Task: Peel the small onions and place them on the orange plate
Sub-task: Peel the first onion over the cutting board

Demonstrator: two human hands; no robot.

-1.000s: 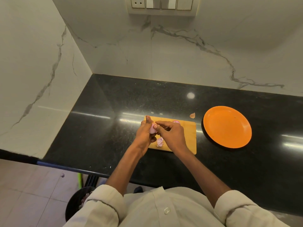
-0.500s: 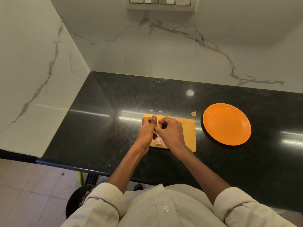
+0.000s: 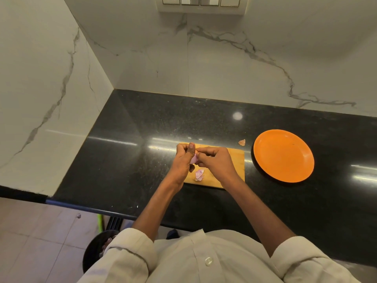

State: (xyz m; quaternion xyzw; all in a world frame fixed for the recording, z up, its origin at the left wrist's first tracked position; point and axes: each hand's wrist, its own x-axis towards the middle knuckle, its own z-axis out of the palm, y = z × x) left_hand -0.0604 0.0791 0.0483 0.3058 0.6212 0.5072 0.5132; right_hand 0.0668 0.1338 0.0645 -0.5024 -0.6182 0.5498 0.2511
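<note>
Small onion (image 3: 194, 158) sits pinched between both hands, held just above the wooden cutting board (image 3: 234, 160) — only a pale pink sliver of it shows between the fingers. Left hand (image 3: 184, 158) grips it, thumb up along its side; right hand (image 3: 216, 162) pinches at its top edge, fingers curled, apparently working a flap of skin. Whether skin is actually caught under the right fingertips is too small to tell.

Step in hand looks like peeling, early in the task: the orange plate (image 3: 283, 155) to the right holds nothing visible. To do it well — keep the left grip firm but not crushing, rotate the onion a little between pulls, and strip skin from the tip down so it comes off in long pieces. Stay over the board so scraps land there.

One pinkish peel scrap (image 3: 199, 174) lies on the board just below the hands; a brownish skin flake (image 3: 242, 142) lies on the black desk (image 3: 142, 160) between board and plate. Once bare, the onion goes right, well clear of the board, onto the plate.
</note>
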